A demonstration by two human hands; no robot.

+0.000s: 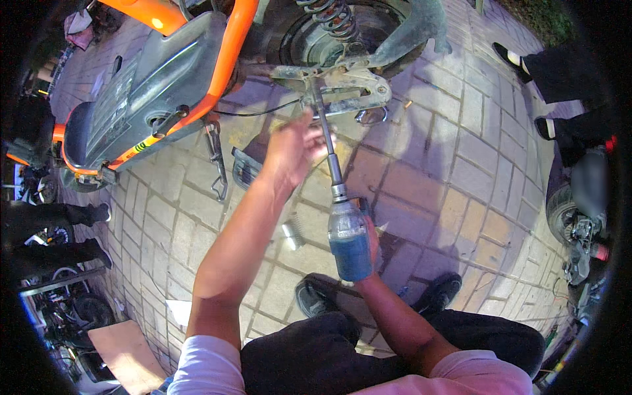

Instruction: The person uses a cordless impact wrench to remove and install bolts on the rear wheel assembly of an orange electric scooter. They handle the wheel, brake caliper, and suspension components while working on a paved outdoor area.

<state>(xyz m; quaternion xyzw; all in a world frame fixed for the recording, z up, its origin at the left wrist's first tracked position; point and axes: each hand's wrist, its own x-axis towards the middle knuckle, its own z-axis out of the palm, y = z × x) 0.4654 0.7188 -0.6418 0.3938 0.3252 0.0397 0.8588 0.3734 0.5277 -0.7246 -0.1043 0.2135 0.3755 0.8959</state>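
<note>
Blue-bodied, the power driver (349,247) sits near five o'clock of the view's centre, the right hand (373,245) wrapped around its grip. Its long extension shaft (327,139) runs toward twelve o'clock, reaching a metal bracket (378,97). Toward eleven o'clock from the driver, the left hand (288,148) blurs beside the shaft; whether it grips, I cannot tell. If powered, the spinning shaft could catch that hand; an off-line push could make the tip slip.

Paved ground (474,164): dark plastic piece (246,167), blurred silvery item (291,233), white sheet (178,311).
</note>
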